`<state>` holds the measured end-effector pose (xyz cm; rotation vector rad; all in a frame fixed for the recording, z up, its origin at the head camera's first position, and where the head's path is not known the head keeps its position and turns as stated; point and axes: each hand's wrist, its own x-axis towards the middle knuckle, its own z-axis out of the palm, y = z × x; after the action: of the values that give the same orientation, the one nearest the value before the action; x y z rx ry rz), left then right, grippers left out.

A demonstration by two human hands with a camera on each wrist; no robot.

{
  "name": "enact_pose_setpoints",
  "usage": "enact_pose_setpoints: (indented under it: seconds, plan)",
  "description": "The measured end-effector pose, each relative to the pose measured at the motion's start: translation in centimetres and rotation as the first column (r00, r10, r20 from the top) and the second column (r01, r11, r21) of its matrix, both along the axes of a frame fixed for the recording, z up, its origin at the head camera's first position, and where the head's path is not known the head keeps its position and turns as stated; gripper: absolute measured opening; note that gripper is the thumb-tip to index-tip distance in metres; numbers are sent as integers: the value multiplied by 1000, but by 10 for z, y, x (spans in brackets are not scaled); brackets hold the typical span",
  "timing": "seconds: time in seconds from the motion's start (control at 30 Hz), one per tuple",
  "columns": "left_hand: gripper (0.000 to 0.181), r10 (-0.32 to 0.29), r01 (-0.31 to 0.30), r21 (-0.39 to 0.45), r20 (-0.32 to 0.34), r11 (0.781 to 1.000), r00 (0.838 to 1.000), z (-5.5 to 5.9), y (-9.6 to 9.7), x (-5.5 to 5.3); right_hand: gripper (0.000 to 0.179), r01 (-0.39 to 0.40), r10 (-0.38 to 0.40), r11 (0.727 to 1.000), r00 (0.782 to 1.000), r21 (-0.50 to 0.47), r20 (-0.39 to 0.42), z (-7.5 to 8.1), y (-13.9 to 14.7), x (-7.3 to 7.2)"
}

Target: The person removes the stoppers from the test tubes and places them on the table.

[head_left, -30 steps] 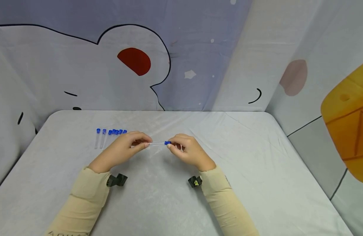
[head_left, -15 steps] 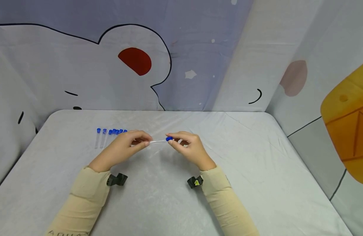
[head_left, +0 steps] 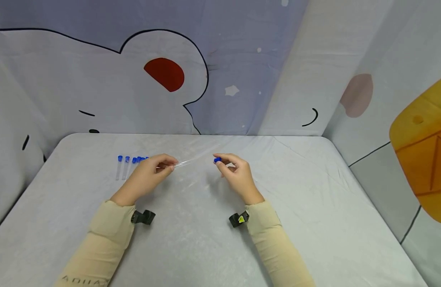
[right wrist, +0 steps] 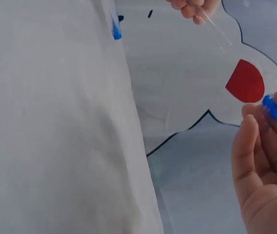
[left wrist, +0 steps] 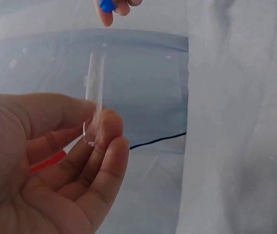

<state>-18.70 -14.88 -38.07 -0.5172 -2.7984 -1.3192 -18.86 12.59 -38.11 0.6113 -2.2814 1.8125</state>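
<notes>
Between thumb and fingers, my left hand [head_left: 149, 173] pinches a clear test tube [left wrist: 95, 80] near its closed end. The tube's mouth is bare and tips slightly upward toward the right. My right hand [head_left: 237, 173] pinches a blue cap [right wrist: 272, 107] by its side, with thumb and fingertips around it. A gap separates the cap from the tube's mouth in the head view. Both hands are raised over the white-covered table [head_left: 306, 187], their shadows falling on the cloth below.
Several clear tubes with blue caps [head_left: 120, 158] lie in a row on the table's left, partly hidden behind my left hand. A printed cloth backdrop [head_left: 242, 48] stands behind the table's far edge. Each sleeve carries a small black camera [head_left: 143, 217] at the wrist.
The blue cap has come off the tube. My right hand has moved right and upward in view with the cap, while my left hand has drawn slightly left with the tube.
</notes>
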Motion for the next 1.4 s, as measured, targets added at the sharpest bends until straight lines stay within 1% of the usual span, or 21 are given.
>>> enact_pose_setpoints:
  seconds: [0.2, 0.33, 0.43, 0.5, 0.57, 0.67, 0.7, 0.83, 0.9, 0.97, 1.03, 1.1, 1.23, 1.4]
  plan:
    - [30, 74, -75, 20, 23, 997, 997, -4, -1, -3, 22, 136, -136, 991, 991, 1, 12, -28, 13, -26]
    - [34, 147, -149, 30, 55, 988, 988, -8, -4, -5, 21, 164, -164, 986, 986, -27, -3, -36, 20, -33]
    - [35, 198, -201, 49, 63, 978, 978, -12, -9, -7, 18, 185, -185, 982, 983, -29, 11, -39, 24, -36]
    - [35, 228, -232, 64, 62, 971, 972, -14, -11, -9, 18, 211, -211, 977, 977, -4, 41, -40, 27, -39]
    - [35, 255, -259, 81, 60, 962, 965, -16, -14, -11, 21, 231, -233, 972, 969, 41, 75, -41, 32, -42]
    - [35, 298, -303, 94, 59, 948, 953, -19, -17, -15, 28, 238, -254, 961, 960, 140, 117, -40, 40, -50]
    - [34, 312, -316, 96, 62, 944, 948, -20, -17, -16, 30, 237, -260, 954, 959, 182, 117, -40, 43, -53]
    - [35, 368, -376, 84, 95, 923, 925, -22, -16, -21, 36, 233, -283, 910, 954, 344, 101, -37, 58, -68]
    - [35, 398, -407, 77, 109, 910, 911, -23, -13, -25, 36, 233, -294, 878, 952, 419, 87, -37, 66, -78]
    - [35, 425, -433, 72, 111, 898, 899, -24, -11, -29, 36, 221, -299, 850, 949, 478, 95, -37, 73, -86]
    - [33, 451, -458, 64, 95, 887, 887, -25, -7, -34, 36, 202, -304, 813, 947, 547, 102, -37, 80, -95]
    - [32, 469, -474, 58, 81, 879, 880, -26, -3, -38, 37, 171, -303, 775, 945, 609, 120, -36, 85, -102]
    - [31, 480, -483, 29, 67, 875, 875, -27, 4, -44, 38, 117, -306, 703, 940, 701, 150, -34, 93, -114]
    - [29, 477, -476, -25, 53, 879, 878, -31, 13, -49, 38, 92, -340, 638, 925, 764, 172, -35, 96, -123]
